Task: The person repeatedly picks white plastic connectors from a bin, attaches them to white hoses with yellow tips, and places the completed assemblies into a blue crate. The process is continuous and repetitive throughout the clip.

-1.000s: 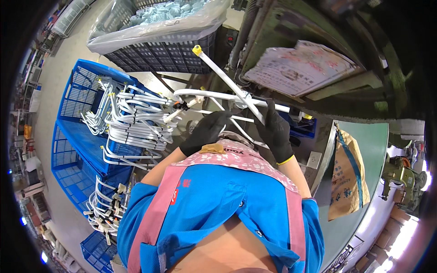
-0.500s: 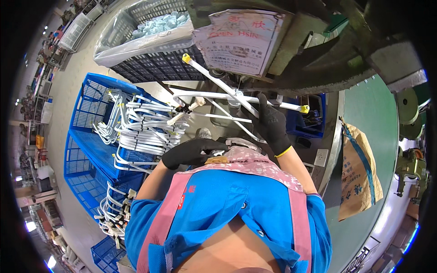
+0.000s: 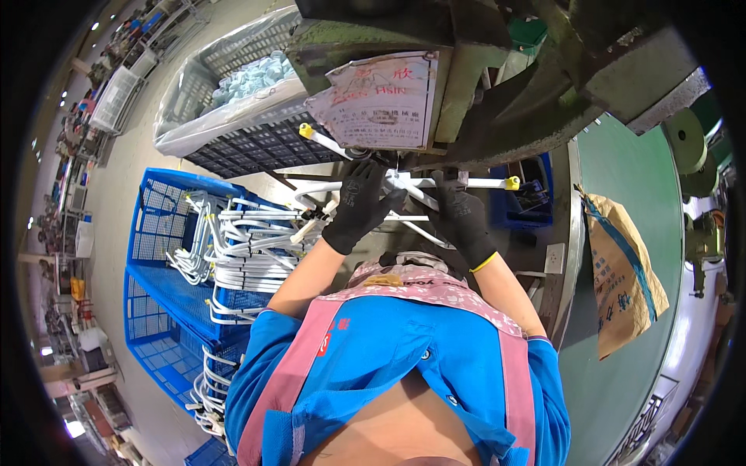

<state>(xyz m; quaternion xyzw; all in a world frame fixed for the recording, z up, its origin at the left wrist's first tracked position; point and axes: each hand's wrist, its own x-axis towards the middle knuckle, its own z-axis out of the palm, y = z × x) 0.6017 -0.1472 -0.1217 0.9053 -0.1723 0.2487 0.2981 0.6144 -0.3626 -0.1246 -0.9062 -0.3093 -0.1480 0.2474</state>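
Two crossing white metal tubes, joined as a frame (image 3: 423,196), sit under the head of a green press-like machine (image 3: 486,101). Yellow caps mark the tube ends at upper left and right. My left hand (image 3: 361,203), in a black glove, is closed on the upper-left tube by the crossing, its fingertips partly hidden at the machine. Just right of the crossing, my right hand (image 3: 462,217), gloved too, grips the frame from the near side. A pale fitting (image 3: 398,180) shows at the crossing, between the hands.
Blue crates (image 3: 167,287) at left hold many bent white tube frames (image 3: 249,252). Beyond them, a dark lined crate (image 3: 225,147) holds pale small parts (image 3: 256,78). On the right, a brown sack (image 3: 625,272) lies on a green table (image 3: 559,349). A blue bin (image 3: 532,210) stands beside the machine.
My left hand has moved up from in front of my apron to the tube near the crossing. The frame's upper-left end has shifted down and left; my right hand stays on it.
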